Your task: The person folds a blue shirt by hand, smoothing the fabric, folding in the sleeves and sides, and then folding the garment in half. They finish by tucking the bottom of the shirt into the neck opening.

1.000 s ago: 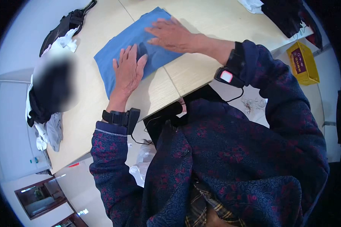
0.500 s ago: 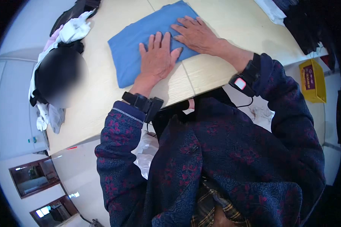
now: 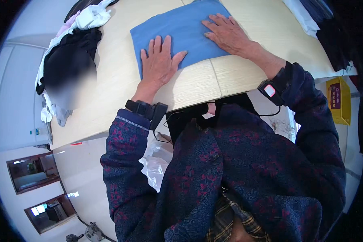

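Note:
A folded blue cloth (image 3: 185,32) lies flat on the pale wooden table (image 3: 193,86). My left hand (image 3: 159,60) rests on its near left part, palm down with the fingers spread. On the right part of the cloth lies my right hand (image 3: 228,35), also flat with fingers stretched out. Neither hand grips the fabric. The palms and the underside of the cloth are hidden.
Black fabric (image 3: 82,40) and white cloth (image 3: 90,17) are heaped along the table's left side. Folded dark clothes (image 3: 332,44) sit at the right end. A yellow box (image 3: 340,103) stands below the table's right edge.
My hands have moved apart over the cloth, the left toward its left edge and the right toward its right side. The view has also shifted a little.

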The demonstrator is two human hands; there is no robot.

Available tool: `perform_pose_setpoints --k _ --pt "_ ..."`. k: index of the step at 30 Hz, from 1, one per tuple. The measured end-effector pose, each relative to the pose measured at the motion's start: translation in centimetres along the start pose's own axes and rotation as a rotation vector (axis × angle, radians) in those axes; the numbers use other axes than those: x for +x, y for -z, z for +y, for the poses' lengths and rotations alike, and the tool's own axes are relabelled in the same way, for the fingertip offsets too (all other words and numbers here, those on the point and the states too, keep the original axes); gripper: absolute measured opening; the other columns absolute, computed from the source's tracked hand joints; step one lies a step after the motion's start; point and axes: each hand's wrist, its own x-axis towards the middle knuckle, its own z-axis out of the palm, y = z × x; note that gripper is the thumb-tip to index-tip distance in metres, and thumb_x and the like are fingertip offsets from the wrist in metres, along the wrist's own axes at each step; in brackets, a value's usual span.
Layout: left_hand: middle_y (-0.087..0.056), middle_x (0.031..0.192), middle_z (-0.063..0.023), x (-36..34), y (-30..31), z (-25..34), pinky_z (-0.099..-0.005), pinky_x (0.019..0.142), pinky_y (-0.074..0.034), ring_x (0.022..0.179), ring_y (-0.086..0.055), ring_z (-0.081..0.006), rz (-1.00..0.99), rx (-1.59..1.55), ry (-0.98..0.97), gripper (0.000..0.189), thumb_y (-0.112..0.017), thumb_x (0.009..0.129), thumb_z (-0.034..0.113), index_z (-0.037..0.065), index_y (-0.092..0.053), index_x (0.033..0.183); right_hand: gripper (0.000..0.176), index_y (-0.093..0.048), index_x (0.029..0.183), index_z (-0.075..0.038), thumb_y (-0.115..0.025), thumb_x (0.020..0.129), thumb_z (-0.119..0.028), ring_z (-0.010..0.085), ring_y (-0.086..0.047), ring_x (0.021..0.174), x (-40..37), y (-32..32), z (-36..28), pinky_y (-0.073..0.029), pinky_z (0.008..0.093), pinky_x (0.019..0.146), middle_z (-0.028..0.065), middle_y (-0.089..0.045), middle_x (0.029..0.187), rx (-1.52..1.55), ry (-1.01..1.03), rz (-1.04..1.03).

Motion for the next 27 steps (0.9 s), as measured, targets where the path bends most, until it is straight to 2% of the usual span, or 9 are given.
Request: perform_pose_setpoints --k 5,8,12,16,19,22,27 --pt "-0.031 0.151 -0.0248 0.2 0.6 -1.1 -0.0590 0.113 -0.019 0.142 -0.028 -0.0380 -0.057 -0.061 -0.002 0.072 -0.046 0.095 0.054 0.006 -0.034 0.147 0.048 -0.042 0.142 -0.016 -0.044 0.100 -0.038 0.0324 -0.036 0.137 0.1 0.3 -0.1 -0.028 0.0498 0.113 0.0142 -0.042 0.145 0.036 -0.030 -0.017" --pt "-0.035 0.147 -0.0259 1.1 1.3 -4.7 -0.0606 0.109 -0.024 0.138 -0.031 -0.0426 -0.008 -0.422 -0.024 0.072 -0.048 0.093 0.056 0.005 -0.038 0.144 0.048 -0.042 0.143 -0.016 -0.044 0.101 -0.039 0.0314 -0.036 0.137 0.1 -0.1 0.1 -0.030 0.0495 0.112 0.0140 -0.043 0.144 -0.006 -0.014 -0.001" --pt "-0.034 0.149 -0.0253 -1.1 0.3 -6.2 -0.0622 0.108 -0.024 0.138 -0.030 -0.0428 0.018 -0.016 -0.004 0.072 -0.048 0.093 0.057 0.006 -0.040 0.143 0.048 -0.042 0.143 -0.017 -0.044 0.101 -0.039 0.0309 -0.037 0.137 0.1 -0.9 0.5 -0.031 0.0501 0.112 0.0137 -0.043 0.144 -0.034 0.017 0.029" --pt "-0.029 0.151 -0.0259 -1.5 -0.1 -5.8 -0.0629 0.110 -0.020 0.141 -0.025 -0.0437 0.009 -0.061 0.034 0.076 -0.047 0.093 0.059 0.006 -0.035 0.146 0.048 -0.042 0.142 -0.016 -0.044 0.101 -0.039 0.0315 -0.037 0.137 0.2 -0.7 0.3 -0.029 0.0506 0.112 0.0137 -0.042 0.144 -0.007 -0.015 0.001" --pt "-0.028 0.152 -0.0256 -1.3 1.3 -5.2 -0.0627 0.111 -0.018 0.142 -0.023 -0.0429 -0.086 -0.061 0.087 0.076 -0.047 0.093 0.059 0.006 -0.035 0.146 0.048 -0.043 0.141 -0.015 -0.045 0.100 -0.039 0.0323 -0.037 0.136 -0.1 -0.7 0.3 -0.029 0.0507 0.112 0.0138 -0.042 0.145 0.008 -0.007 0.020" --pt "-0.029 0.152 -0.0248 0.1 2.7 -4.6 -0.0622 0.111 -0.017 0.142 -0.023 -0.0424 -0.051 -0.084 0.055 0.077 -0.049 0.092 0.059 0.005 -0.035 0.146 0.047 -0.044 0.140 -0.014 -0.048 0.099 -0.037 0.0332 -0.038 0.135 0.1 -0.3 0.1 -0.030 0.0507 0.111 0.0145 -0.043 0.144 0.045 -0.020 0.020" --pt "-0.031 0.150 -0.0244 1.7 1.5 -2.2 -0.0622 0.112 -0.015 0.142 -0.024 -0.0422 -0.058 -0.028 -0.130 0.078 -0.051 0.091 0.058 0.006 -0.034 0.146 0.047 -0.046 0.138 -0.011 -0.047 0.098 -0.036 0.0341 -0.039 0.132 0.0 0.3 -0.2 -0.030 0.0544 0.109 0.0175 -0.046 0.139 0.101 -0.007 0.044"
